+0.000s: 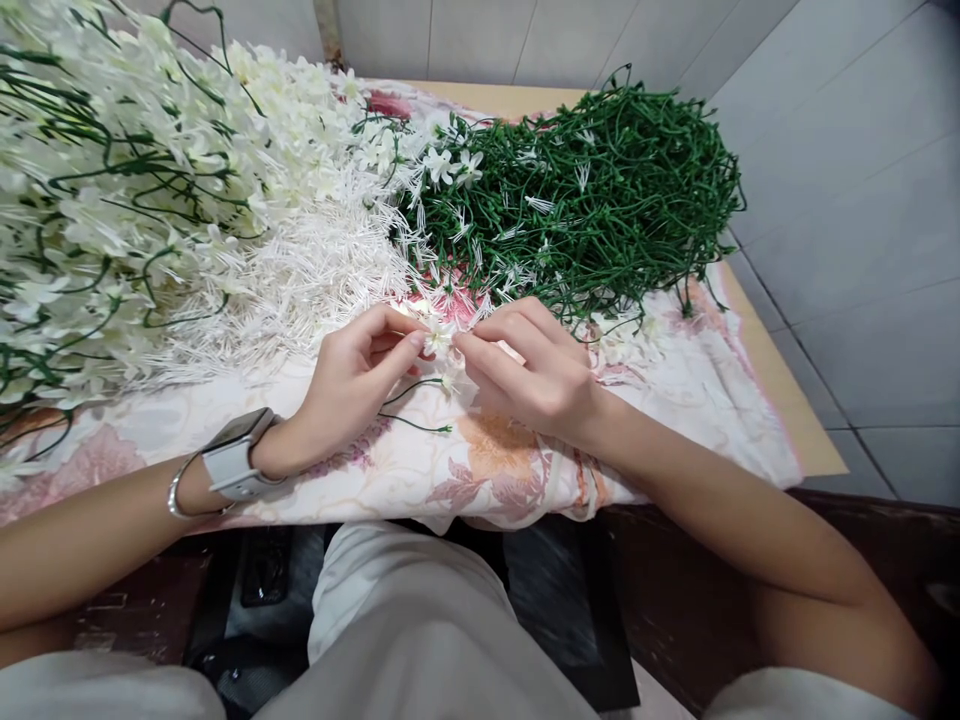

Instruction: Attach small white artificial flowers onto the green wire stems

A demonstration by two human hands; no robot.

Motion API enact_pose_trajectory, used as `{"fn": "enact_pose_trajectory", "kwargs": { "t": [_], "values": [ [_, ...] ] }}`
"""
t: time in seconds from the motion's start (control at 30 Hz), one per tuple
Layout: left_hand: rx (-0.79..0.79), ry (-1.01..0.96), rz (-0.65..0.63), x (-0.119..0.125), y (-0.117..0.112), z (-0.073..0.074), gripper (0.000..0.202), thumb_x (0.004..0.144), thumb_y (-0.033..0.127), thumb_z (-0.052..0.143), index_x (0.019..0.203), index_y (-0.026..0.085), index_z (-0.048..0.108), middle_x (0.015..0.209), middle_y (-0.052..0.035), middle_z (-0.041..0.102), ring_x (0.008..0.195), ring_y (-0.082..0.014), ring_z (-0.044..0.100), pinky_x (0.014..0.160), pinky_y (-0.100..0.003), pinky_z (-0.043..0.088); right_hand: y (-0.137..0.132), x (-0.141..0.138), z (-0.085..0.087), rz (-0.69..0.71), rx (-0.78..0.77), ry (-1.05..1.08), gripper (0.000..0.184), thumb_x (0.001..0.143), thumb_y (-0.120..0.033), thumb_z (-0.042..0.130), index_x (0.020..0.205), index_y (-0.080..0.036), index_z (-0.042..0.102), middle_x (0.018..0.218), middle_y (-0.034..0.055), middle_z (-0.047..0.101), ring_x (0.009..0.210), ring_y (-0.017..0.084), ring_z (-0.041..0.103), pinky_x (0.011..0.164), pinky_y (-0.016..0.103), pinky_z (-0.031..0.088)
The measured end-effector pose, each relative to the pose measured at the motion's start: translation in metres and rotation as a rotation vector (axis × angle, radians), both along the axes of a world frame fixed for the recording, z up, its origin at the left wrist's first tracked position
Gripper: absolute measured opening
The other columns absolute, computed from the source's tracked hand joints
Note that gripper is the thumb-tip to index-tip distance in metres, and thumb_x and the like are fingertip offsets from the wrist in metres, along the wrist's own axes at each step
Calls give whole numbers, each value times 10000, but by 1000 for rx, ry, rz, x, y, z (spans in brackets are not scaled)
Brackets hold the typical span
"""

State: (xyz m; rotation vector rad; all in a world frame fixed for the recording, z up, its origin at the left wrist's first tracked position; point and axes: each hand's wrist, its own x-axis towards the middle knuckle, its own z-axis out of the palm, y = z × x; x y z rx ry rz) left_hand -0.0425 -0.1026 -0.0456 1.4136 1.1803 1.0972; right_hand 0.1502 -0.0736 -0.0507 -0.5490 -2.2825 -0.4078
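Between my two hands, over the front of the cloth, is a small white artificial flower (438,340). My left hand (367,370), with a watch (240,455) on its wrist, pinches the flower from the left between thumb and finger. From the right, my right hand (529,365) has its fingertips closed at the flower's other side; what exactly they pinch is too small to make out. Below the fingers a green plastic stem (416,424) runs across the cloth, partly behind my left hand.
White artificial flowers on green stems (150,190) are heaped at the left. Thin white stamen pieces (300,285) lie beside them. A tangled pile of green stems (592,200) sits at the back right. Floral cloth (675,420) covers the table (806,430); tiled walls (855,200) stand behind and right.
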Motion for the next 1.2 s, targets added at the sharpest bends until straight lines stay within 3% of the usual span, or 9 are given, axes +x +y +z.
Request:
{"fn": "enact_pose_trajectory", "kwargs": {
  "t": [0.23, 0.8, 1.0, 1.2],
  "values": [
    [30, 9, -26, 0, -1, -1, 117, 835, 268, 605, 840, 152, 592, 753, -4, 643, 713, -109, 650, 650, -192, 518, 0, -1, 3, 22, 65, -86, 104, 865, -82, 494, 877, -102, 595, 672, 55, 526, 740, 181, 504, 586, 311, 465],
    [59, 11, -47, -2, 0, -1, 117, 844, 260, 596, 862, 146, 610, 776, -11, 645, 678, -92, 632, 626, -185, 512, 0, -1, -5, 54, -13, -86, 94, 833, -85, 557, 922, -104, 578, 722, 64, 572, 749, 180, 518, 611, 317, 473],
    [46, -72, -84, -2, 0, 0, 123, 829, 248, 616, 912, 160, 597, 903, -35, 646, 798, -116, 639, 708, -223, 542, 1, -4, -3, 31, -157, 115, 65, 828, -84, 561, 861, -139, 572, 739, 59, 595, 717, 157, 513, 624, 306, 475],
    [119, -22, -72, -3, 2, -4, 194, 772, 227, 678, 929, 174, 577, 897, -19, 635, 838, -121, 632, 770, -236, 538, 0, -8, 2, 118, -259, 193, 60, 830, -87, 556, 841, -142, 577, 721, 54, 614, 682, 144, 541, 625, 300, 470]
  ]
}}
